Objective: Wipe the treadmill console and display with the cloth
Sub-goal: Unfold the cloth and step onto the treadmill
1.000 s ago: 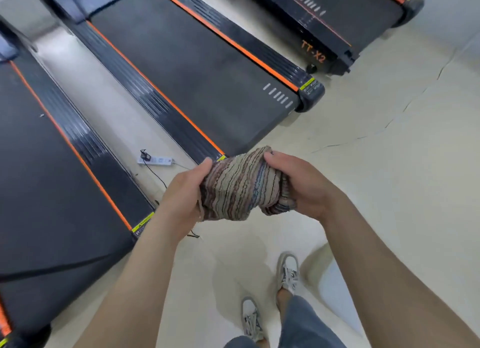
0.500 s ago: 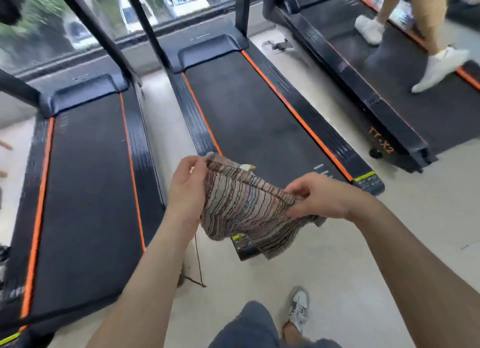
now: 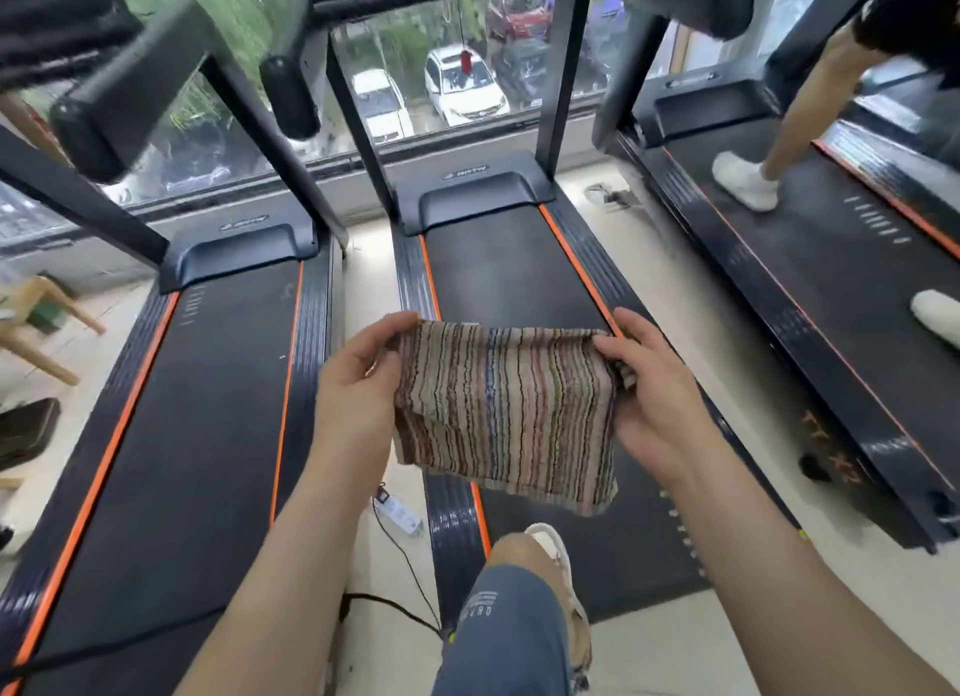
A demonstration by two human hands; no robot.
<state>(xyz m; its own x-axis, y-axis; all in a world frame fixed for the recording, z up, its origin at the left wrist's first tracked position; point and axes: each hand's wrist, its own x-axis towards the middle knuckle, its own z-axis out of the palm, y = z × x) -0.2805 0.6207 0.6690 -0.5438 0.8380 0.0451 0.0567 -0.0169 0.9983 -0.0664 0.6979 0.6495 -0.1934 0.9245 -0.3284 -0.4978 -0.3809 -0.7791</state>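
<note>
Holding the striped cloth (image 3: 504, 414) spread flat now, no longer bunched; walking onto the middle treadmill (image 3: 514, 274).

My left hand (image 3: 358, 383) and right hand (image 3: 649, 394) each pinch a top corner; it hangs between them above the belt. View has lifted since a second ago; console only partly visible overhead, unwiped. I judge wiping comes next.

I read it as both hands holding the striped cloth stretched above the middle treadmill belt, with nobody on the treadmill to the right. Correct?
Not quite. The left hand and right hand do hold the multicoloured striped cloth above the middle black treadmill belt, but the head view shows a person's legs in white shoes on the right-hand treadmill.
</note>
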